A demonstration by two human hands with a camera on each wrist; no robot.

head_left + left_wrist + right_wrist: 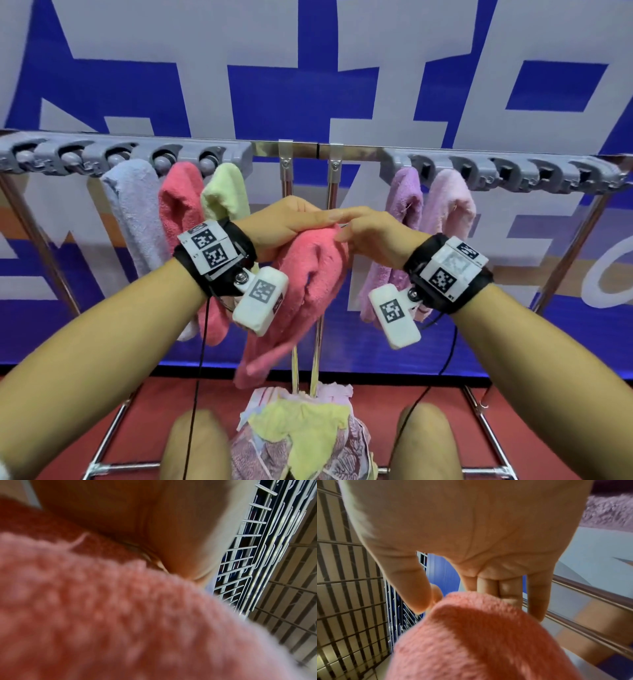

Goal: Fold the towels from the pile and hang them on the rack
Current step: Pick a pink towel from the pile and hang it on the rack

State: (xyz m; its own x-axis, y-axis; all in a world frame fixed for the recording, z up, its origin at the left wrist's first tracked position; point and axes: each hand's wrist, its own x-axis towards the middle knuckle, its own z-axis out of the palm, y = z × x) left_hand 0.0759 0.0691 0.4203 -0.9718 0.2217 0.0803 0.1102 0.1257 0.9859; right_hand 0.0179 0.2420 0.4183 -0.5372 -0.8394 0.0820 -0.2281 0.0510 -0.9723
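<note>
looks like a staged demo or test booth, not a home: big blue-and-white printed banner (308, 85) behind a steel towel rack (308, 150), red floor (428, 394).

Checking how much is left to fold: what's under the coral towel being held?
Below the coral towel, a heap with a yellow cloth on top and pink, patterned ones beneath. Lower layers are covered.

The right hand (479, 534) reaches over a coral towel (479, 642), fingers (510, 588) extended and touching its top fold, thumb beside it. A wire grid (351, 601) stands left; a blurred purple towel (607, 512), apparently, lies upper right.
</note>
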